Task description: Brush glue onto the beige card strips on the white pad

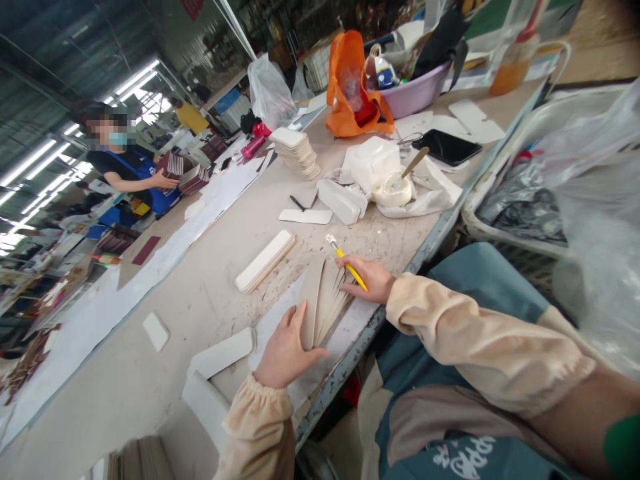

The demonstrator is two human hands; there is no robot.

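My left hand (286,347) lies on the near end of a fanned stack of beige card pieces (324,297) at the table's front edge, fingers closed over it with the thumb stretched out. My right hand (371,279) rests on the far side of the fan and grips a yellow-handled brush (345,260), its bristle tip pointing away from me. The fan lies on a white sheet (277,317). A small stack of white oblong pieces (265,260) sits just beyond the fan.
A white glue pot (395,190) with a stick stands mid-table beside white cloth, a black phone (447,147), an orange bag (350,87) and a purple basin (415,93). A tall stack of pieces (297,152) sits further back. Another person (130,170) works at the far left.
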